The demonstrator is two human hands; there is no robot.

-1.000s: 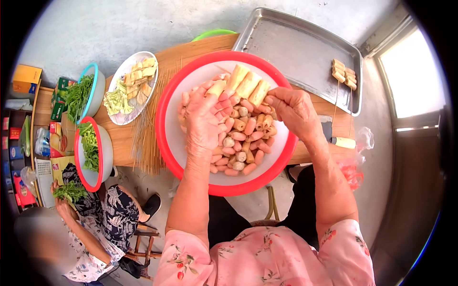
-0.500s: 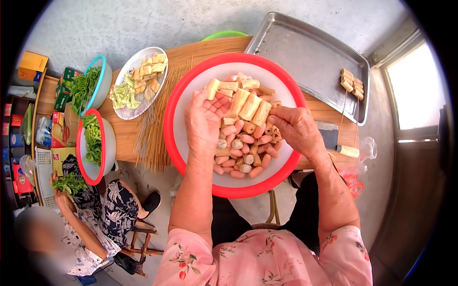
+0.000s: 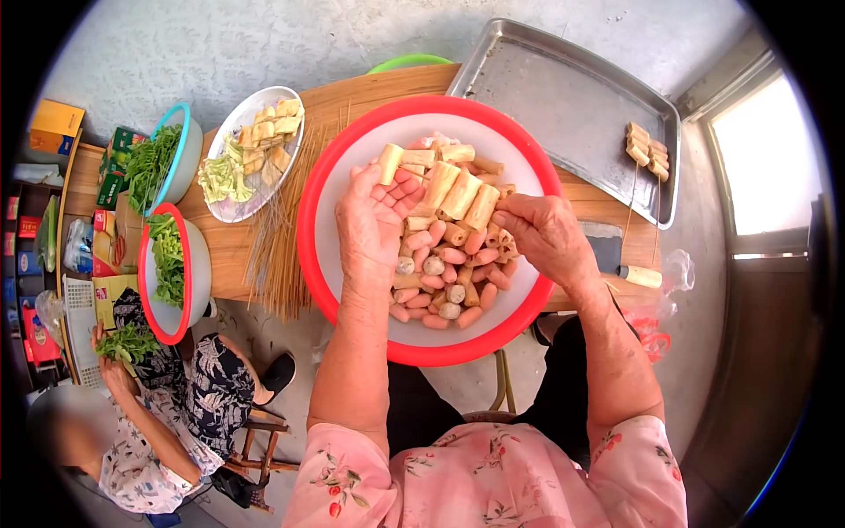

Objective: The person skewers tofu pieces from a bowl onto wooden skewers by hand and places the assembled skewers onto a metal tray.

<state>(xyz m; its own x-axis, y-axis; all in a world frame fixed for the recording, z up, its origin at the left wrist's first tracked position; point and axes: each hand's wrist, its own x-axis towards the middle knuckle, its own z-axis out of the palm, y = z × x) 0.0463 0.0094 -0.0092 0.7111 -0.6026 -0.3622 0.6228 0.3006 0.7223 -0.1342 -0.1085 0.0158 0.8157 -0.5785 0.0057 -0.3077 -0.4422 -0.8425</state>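
Observation:
A red-rimmed white basin (image 3: 319, 264) holds small pink sausages (image 3: 435, 321) and yellowish rolls (image 3: 421, 158). Over it my left hand (image 3: 374, 216) is turned palm up, with one pale roll (image 3: 390, 164) pinched at its thumb and the other fingers loosely curled. My right hand (image 3: 547, 238), closed in a pinch, is at the right end of a row of three rolls (image 3: 460, 196), which lie side by side above the pile. The skewer between its fingertips is mostly hidden.
Thin sticks (image 3: 286, 238), an oval plate (image 3: 214, 151) of cut food and two basins of greens (image 3: 167, 268) lie left. At right are a metal tray (image 3: 546, 97) with skewered rolls (image 3: 647, 150) and a knife (image 3: 638, 275). Another person (image 3: 158, 431) holds greens at lower left.
The row of rolls has moved down and right, off my left fingers. My left hand has turned more palm up with a roll at its thumb. The camera view has shifted slightly.

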